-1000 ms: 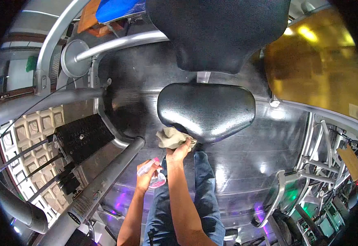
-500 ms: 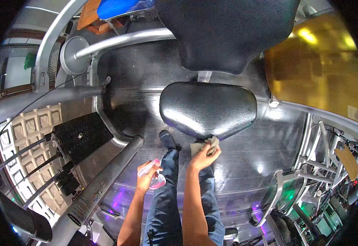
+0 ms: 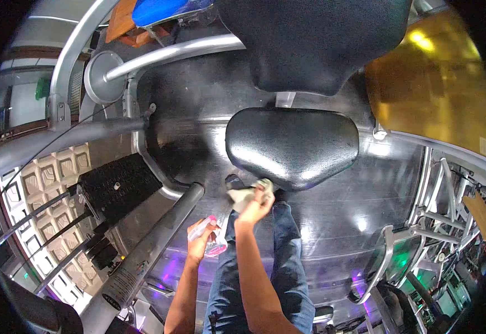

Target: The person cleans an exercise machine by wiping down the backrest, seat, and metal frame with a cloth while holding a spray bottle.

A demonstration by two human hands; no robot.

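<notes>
My left hand (image 3: 198, 242) is closed around a clear plastic bottle (image 3: 216, 246) with pink at its top and base, held low in front of my legs. In my right hand (image 3: 255, 210) is a crumpled, pale cloth (image 3: 242, 196), slightly blurred. That hand is just off the near left edge of a black padded seat (image 3: 293, 145), whose top shines with reflected light. Beyond the seat rises a black padded backrest (image 3: 315, 44).
A thick grey machine tube (image 3: 154, 250) slants along my left, near a black textured footplate (image 3: 117, 186). A yellow translucent panel (image 3: 432, 89) stands at the upper right. Metal gym frames (image 3: 443, 222) fill the lower right. A blue pad (image 3: 170, 11) is at the top.
My right hand has drawn the cloth from the seat's front edge to the left. My left hand still holds the bottle. The view has shifted slightly, so the seat appears farther right.
</notes>
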